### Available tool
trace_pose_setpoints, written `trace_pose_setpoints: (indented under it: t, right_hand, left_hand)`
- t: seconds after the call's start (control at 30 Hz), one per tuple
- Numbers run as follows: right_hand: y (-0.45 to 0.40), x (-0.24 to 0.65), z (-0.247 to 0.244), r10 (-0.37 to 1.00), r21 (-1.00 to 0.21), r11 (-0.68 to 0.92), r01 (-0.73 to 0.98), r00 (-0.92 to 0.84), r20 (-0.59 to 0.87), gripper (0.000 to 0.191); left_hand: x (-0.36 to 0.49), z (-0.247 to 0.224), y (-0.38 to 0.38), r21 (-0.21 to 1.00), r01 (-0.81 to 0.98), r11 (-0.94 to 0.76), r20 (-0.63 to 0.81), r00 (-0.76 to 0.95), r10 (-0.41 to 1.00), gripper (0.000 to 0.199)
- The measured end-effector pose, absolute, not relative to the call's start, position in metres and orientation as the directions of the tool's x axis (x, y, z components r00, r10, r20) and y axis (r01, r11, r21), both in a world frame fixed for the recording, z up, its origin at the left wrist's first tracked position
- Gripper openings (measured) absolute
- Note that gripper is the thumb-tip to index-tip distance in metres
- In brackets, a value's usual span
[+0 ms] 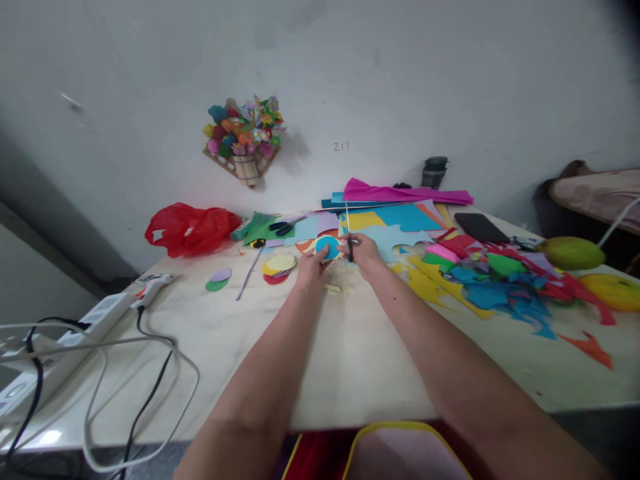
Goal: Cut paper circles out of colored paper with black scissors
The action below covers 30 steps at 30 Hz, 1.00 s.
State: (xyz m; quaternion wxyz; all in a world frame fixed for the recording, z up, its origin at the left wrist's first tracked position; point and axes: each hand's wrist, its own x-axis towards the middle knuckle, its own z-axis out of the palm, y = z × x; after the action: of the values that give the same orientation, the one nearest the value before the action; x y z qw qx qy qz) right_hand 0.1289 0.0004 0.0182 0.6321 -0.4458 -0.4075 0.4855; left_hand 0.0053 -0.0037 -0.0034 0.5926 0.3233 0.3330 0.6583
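Note:
My left hand (311,269) is closed on a blue paper circle (327,246), thumb on top, with a paler paper edge showing around it. Close on its right, my right hand (364,252) grips a pair of scissors (349,230), blades pointing up and away from me. The fingertips of that hand are near the paper's right edge; whether they touch it I cannot tell. Left of my left hand lies a stack of cut circles (279,265), cream and yellow over red. Small pale scraps (336,289) lie below my hands.
Colored paper sheets (407,219) spread behind my hands. Paper offcuts (505,280), a phone (481,227) and green fruit (573,253) are at right. Left are a red plastic bag (193,229), dark-handled scissors (286,227), two circles (219,280) and a power strip (95,319) with cables.

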Motion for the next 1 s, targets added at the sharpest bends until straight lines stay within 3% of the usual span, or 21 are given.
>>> trace_pose_setpoints:
  t: [0.13, 0.3, 0.47, 0.7, 1.0]
  right_hand:
    - [-0.002, 0.131, 0.018, 0.97, -0.958, 0.183, -0.222, 0.199, 0.139, 0.041]
    - [-0.002, 0.134, 0.022, 0.963, -0.98, 0.172, -0.104, 0.225, 0.146, 0.04]
    - [-0.001, 0.137, 0.023, 0.967, -0.983, 0.174, -0.06, 0.197, 0.159, 0.042]
    - [-0.002, 0.14, 0.021, 0.97, -0.978, 0.191, -0.08, 0.167, 0.176, 0.04]
    - [-0.003, 0.137, 0.022, 0.98, -0.983, 0.122, -0.14, 0.175, 0.097, 0.047]
  left_hand:
    - [0.005, -0.004, -0.004, 0.851, -0.516, -0.103, 0.072, -0.079, 0.994, 0.04]
    - [-0.003, -0.006, -0.005, 0.941, -0.323, -0.098, 0.089, -0.042, 0.995, 0.039]
    - [-0.013, -0.009, -0.003, 0.967, -0.249, -0.051, 0.069, 0.065, 0.996, 0.04]
    - [-0.015, -0.009, -0.004, 0.968, -0.251, -0.011, 0.049, 0.143, 0.989, 0.039]
    - [-0.012, -0.008, -0.004, 0.934, -0.355, -0.047, 0.089, 0.102, 0.991, 0.04]
